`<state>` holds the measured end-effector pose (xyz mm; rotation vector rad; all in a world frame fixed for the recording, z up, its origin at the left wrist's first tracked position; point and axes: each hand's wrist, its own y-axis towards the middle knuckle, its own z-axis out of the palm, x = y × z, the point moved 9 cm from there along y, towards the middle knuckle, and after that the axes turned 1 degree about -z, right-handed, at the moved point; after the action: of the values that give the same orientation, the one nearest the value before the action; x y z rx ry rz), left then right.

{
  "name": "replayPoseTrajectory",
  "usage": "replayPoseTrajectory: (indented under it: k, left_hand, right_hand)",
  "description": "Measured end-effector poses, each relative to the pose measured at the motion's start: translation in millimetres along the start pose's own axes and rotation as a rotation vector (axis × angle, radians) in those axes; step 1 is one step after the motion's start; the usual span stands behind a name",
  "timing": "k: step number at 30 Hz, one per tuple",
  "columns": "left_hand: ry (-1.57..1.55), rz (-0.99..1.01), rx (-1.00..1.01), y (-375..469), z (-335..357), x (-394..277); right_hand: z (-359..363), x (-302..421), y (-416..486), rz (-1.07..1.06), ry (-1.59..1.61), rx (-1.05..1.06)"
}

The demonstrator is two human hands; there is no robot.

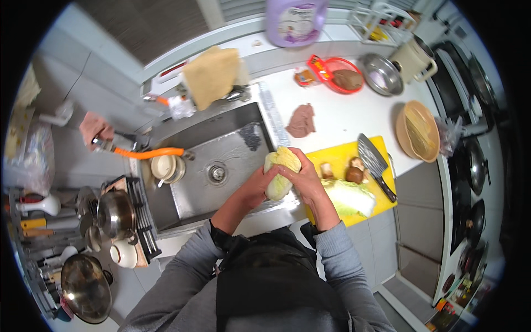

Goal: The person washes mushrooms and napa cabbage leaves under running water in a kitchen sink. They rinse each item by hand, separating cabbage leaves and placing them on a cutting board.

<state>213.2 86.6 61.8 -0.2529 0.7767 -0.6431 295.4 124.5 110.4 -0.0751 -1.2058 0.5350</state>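
Note:
Both my hands grip a small head of napa cabbage (278,189), pale green with a yellow leafy top, above the sink's right rim. My left hand (258,184) wraps its left side. On its right side is my right hand (306,178), the thumbs nearly meeting across the front. To the right lies a yellow cutting board (342,151). It bears a larger piece of napa cabbage (348,198), brown mushrooms (355,174) and a cleaver (372,155) with a dark handle pointing towards me.
The steel sink (199,186) holds stacked cream bowls (166,168) under an orange faucet hose (145,153). On the white counter are a pink cloth (302,121), a red basket (344,88), a steel bowl (381,74) and an orange-tan basin (401,133). A dish rack (141,216) stands left.

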Motion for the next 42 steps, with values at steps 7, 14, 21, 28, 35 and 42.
replayPoseTrajectory:
  k: [7, 14, 21, 28, 35, 42]
  left_hand:
    - [-0.314, 0.226, -0.222, -74.3, -77.2, -34.0]
    - [-0.501, 0.202, -0.213, -103.6, -122.0, -21.5]
    - [-0.754, 0.091, 0.043, -127.3, -141.6, -9.1]
    - [-0.598, -0.067, 0.107, -147.5, -171.1, 6.1]
    - [0.002, -0.138, -0.319, -162.8, -169.1, -6.4]
    - [-0.059, -0.003, -0.42, -162.0, -175.2, -21.2]
  right_hand:
    - [57.2, -44.7, 2.1, 0.046, 0.218, -0.13]
    - [99.9, -82.5, 4.2, 0.083, 0.261, -0.092]
    - [113.9, -174.5, 13.3, 0.527, 0.666, -0.125]
    - [135.7, -138.8, 22.5, 0.355, 0.273, 0.267]
    - [170.3, -144.3, 36.1, 0.253, 0.028, 0.228]
    - [160.5, -127.0, 40.7, 0.216, 0.128, 0.062]
